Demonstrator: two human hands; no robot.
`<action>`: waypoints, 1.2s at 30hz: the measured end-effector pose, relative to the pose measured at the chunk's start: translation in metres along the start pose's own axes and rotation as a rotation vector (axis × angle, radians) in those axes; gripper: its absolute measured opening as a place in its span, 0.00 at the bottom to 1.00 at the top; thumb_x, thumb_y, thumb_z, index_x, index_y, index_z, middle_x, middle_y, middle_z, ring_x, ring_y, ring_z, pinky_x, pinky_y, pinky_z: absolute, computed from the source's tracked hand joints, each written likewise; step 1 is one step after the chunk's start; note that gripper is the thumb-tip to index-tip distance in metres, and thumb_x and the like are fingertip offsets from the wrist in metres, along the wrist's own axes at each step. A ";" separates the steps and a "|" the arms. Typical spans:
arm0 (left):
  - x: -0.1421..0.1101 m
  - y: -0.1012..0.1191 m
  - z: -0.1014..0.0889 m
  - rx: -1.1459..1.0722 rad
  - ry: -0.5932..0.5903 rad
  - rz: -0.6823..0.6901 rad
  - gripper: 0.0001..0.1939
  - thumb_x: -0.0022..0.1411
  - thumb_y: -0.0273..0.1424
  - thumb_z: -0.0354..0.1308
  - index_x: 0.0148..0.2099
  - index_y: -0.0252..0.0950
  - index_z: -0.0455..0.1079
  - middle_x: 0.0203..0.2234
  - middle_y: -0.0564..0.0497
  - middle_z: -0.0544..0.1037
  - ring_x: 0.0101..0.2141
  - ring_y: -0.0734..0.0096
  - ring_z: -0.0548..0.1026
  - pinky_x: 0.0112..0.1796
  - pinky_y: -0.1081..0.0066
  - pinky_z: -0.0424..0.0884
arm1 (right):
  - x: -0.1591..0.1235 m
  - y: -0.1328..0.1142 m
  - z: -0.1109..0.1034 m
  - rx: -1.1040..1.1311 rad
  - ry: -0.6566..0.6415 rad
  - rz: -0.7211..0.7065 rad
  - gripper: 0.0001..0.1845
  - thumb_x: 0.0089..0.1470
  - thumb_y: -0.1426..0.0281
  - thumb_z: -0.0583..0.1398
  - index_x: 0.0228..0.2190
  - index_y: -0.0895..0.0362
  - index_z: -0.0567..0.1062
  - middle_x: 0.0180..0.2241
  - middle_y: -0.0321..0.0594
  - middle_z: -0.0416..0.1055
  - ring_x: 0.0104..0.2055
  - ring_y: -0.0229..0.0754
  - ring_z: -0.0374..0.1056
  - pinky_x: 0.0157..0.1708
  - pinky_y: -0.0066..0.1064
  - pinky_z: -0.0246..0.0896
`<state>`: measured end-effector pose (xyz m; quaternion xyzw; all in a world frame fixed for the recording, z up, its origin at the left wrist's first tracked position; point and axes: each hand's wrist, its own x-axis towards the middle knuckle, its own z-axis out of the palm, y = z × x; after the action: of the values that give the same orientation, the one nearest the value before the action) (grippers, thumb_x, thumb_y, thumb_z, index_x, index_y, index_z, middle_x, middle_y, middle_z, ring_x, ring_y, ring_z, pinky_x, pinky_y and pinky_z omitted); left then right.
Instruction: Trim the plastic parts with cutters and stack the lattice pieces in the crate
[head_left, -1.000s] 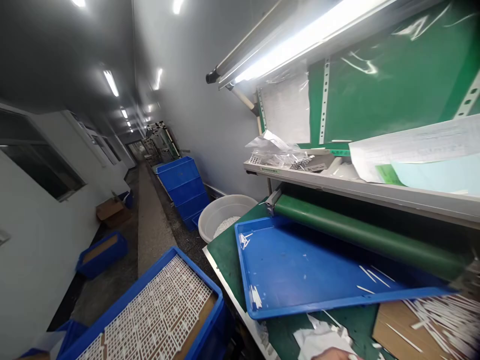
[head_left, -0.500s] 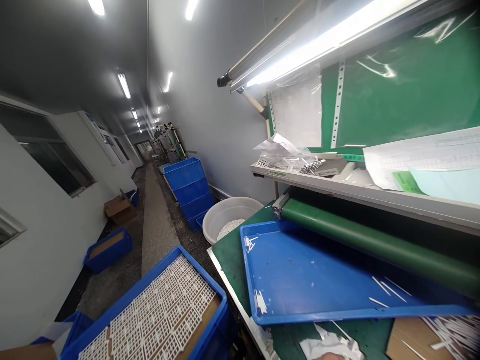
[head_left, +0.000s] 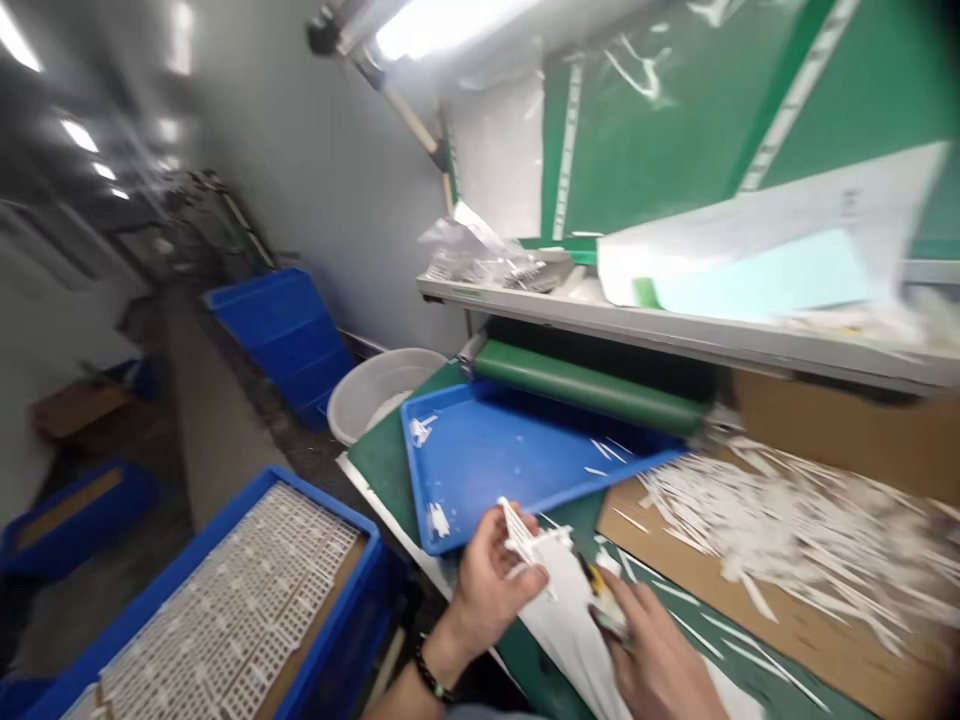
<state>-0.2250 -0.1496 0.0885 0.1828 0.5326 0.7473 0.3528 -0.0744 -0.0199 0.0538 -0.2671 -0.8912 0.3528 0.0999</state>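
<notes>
My left hand point(head_left: 484, 582) is closed on a small white plastic grid piece point(head_left: 529, 538) just in front of the blue tray point(head_left: 480, 455). My right hand point(head_left: 654, 655) sits beside it at the bench's front edge, fingers closed round a small tool with a yellow part point(head_left: 600, 592). A white sheet point(head_left: 574, 635) lies under both hands. A heap of thin white plastic strips point(head_left: 787, 525) is spread over brown cardboard point(head_left: 840, 650) to the right. The picture is smeared by motion.
A blue crate point(head_left: 217, 600) filled with white grid sheets stands at the lower left. A white bucket point(head_left: 375, 385) and stacked blue crates point(head_left: 281, 330) sit on the floor beyond. A green roller point(head_left: 585, 385), a shelf point(head_left: 675, 335) with papers and a lamp lie behind the tray.
The view has swung down and to the right. Both hands have come into sight at the bench's front edge, and the strip heap on cardboard now shows fully.
</notes>
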 end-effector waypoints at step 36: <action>-0.002 -0.026 -0.001 0.374 -0.052 0.018 0.32 0.53 0.29 0.64 0.59 0.37 0.57 0.53 0.42 0.71 0.54 0.61 0.69 0.54 0.64 0.67 | 0.004 -0.026 -0.005 -0.019 -0.263 0.004 0.29 0.49 0.80 0.52 0.54 0.59 0.63 0.50 0.50 0.65 0.54 0.49 0.60 0.54 0.41 0.53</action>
<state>-0.2154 -0.1470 0.0648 0.2693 0.6514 0.6332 0.3197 -0.0866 -0.0305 0.0745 -0.2215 -0.8993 0.3766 -0.0208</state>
